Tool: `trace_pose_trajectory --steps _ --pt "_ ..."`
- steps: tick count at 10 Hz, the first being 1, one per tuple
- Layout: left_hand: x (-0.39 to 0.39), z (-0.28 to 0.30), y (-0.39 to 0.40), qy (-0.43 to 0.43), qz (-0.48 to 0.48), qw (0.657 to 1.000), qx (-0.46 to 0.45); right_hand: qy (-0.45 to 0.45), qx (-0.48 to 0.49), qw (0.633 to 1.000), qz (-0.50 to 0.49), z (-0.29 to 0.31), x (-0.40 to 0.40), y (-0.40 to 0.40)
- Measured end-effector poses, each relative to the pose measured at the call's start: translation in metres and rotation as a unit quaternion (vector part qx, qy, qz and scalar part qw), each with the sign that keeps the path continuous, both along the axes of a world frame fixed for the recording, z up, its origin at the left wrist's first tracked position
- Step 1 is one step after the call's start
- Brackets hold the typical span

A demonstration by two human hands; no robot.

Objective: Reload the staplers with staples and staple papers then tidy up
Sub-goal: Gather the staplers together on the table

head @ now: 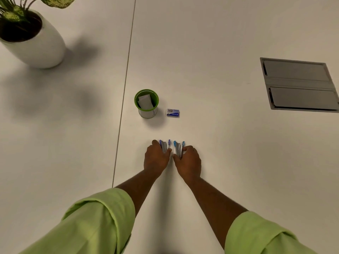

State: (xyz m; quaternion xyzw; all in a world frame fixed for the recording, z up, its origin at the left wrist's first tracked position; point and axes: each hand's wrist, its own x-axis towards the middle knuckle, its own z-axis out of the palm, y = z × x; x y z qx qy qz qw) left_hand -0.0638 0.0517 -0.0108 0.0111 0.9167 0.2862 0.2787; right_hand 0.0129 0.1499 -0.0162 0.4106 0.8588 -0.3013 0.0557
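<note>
Both hands are out over the middle of the white worktop, each w/ a stapler. Left hand grips the purple stapler, fingers curled round it; right hand grips the blue stapler the same way. The two staplers sit side by side, nearly touching, and both look hinged open, metal parts showing, so the step in hand is prob. opening or loading them. Staple box lies just beyond, toward the far edge, still shut as far as I can tell, right beside the green cup, which holds folded white papers. To do this well: keep each base flat on the worktop, swing the top fully back so the channel is clear, then free one hand for the box instead of juggling both staplers at once; drop the strip in legs-down and close till it clicks. Hard to make out: whether any staples are in the channels already, since fingers cover the rear halves & the parts are tiny at this range. Box print is unreadable. Can't tell how many papers are in the cup. Plant pot at the far left corner is cut off by the frame; a grey cable hatch is set in near the right edge.
</note>
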Motion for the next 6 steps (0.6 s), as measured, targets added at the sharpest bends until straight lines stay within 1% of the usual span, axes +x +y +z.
trace_pose_trajectory --steps 2,3,6 --pt "0.007 0.002 -0.005 0.003 -0.006 1.000 -0.011 0.021 -0.013 1.000 0.006 -0.001 0.006 0.005" --pt "0.013 0.005 -0.009 0.021 -0.015 1.000 -0.014 0.027 -0.015 1.000 0.002 0.001 0.011 0.007" --pt "0.028 0.028 -0.031 0.071 -0.092 0.991 -0.067 0.002 -0.035 0.997 0.065 0.024 0.026 0.030"
